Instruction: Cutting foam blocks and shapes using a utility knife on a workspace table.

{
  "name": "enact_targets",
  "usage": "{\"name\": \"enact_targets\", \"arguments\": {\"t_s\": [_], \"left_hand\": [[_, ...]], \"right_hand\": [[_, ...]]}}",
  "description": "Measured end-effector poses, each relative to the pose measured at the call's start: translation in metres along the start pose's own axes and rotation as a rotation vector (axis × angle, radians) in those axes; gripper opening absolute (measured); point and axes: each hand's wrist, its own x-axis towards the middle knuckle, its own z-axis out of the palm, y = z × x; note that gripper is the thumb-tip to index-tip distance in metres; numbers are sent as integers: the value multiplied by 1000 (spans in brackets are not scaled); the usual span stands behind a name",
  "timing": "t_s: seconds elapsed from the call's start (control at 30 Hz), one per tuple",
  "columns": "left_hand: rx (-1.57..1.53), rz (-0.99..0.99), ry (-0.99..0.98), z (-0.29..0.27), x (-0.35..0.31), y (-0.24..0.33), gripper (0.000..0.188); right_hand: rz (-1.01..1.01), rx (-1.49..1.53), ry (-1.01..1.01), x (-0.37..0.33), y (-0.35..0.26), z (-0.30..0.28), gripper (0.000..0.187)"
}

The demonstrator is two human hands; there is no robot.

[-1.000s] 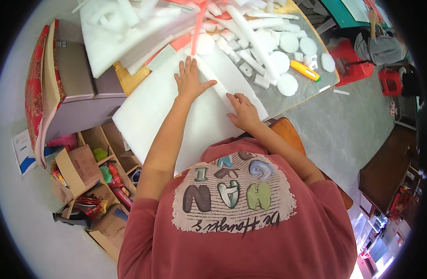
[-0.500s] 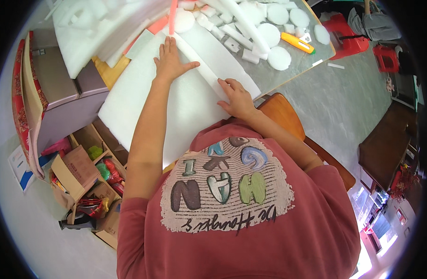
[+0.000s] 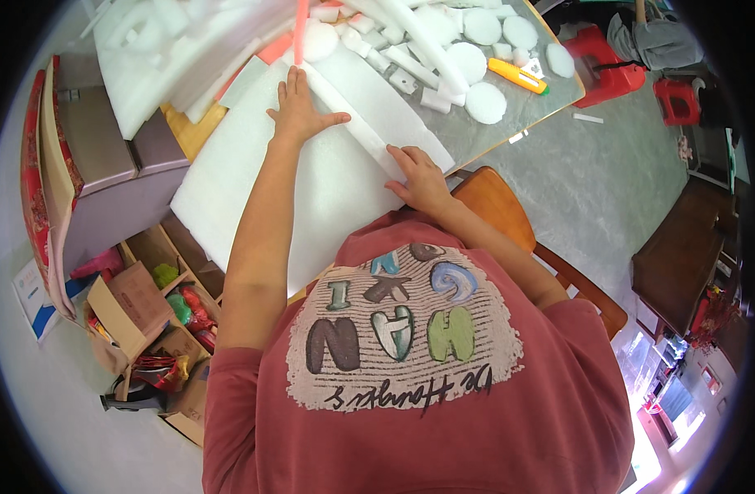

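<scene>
A large white foam sheet (image 3: 229, 177) lies on the table in front of me, with a long narrow white foam strip (image 3: 353, 123) slanting across it. My left hand (image 3: 298, 114) rests flat on the sheet at the strip's far end, fingers stretched forward and thumb spread to the right against the strip. At its near end, my right hand (image 3: 421, 174) touches the strip, fingertips laid over it and thumb apart. Neither hand is wrapped round anything. Just beyond my left fingertips, a thin pink strip (image 3: 301, 33) runs away from me.
White foam discs (image 3: 485, 103) and offcuts lie at the table's far right beside a yellow utility knife (image 3: 518, 76). Foam pieces (image 3: 151, 49) are heaped far left. A wooden chair (image 3: 497, 206) stands by my right arm, and open cardboard boxes (image 3: 134, 300) on the left floor.
Both hands keep nearly the same places on the strip and sheet. The whole view has shifted slightly, so the table things sit a little further left.
</scene>
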Motion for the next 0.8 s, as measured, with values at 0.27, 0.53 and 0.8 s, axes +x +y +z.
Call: {"name": "enact_targets", "arguments": {"t_s": [0.27,0.53,0.8], "left_hand": [[-32,7,4,0,-1,0,130],[-2,-2,-4,3,2,-3,130],[21,-14,-24,2,1,-1,131]], "right_hand": [[-24,-5,-13,1,2,-3,63],[-47,-2,-28,-3,2,-2,65],[-111,10,40,-11,8,4,63]]}}
